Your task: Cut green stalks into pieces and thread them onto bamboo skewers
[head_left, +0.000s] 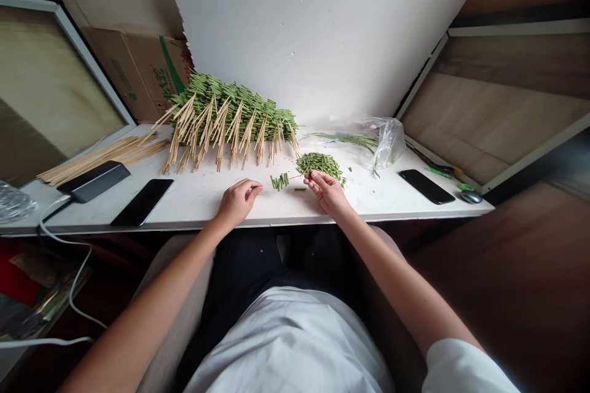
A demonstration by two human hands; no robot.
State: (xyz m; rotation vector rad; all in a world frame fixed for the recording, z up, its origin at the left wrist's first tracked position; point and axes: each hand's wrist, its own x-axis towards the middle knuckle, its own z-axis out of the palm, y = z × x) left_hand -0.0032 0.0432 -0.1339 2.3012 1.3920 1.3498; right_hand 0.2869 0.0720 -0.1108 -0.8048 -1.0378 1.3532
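Observation:
My right hand [327, 192] pinches a thin bamboo skewer [295, 177] just above the table. Several short cut green stalk pieces [279, 182] sit side by side across the skewer's left part. My left hand [240, 199] is closed, thumb against fingers, a little left of those pieces; whatever it may hold is too small to make out. Right behind my right hand is a heap of loose cut green pieces [319, 164]. One dark piece [299, 189] lies by itself near my right fingers. Farther back, a big stack of filled green skewers [235, 101] has its bare stick ends pointing toward me.
Bare bamboo sticks [104, 156] lie at left, near a dark box-shaped device [94, 181] with a white cable and a phone [142, 202]. At right are a clear plastic bag [389, 141] with long green stalks, another phone [426, 186] and a mouse [471, 196]. A white board [313, 31] stands behind.

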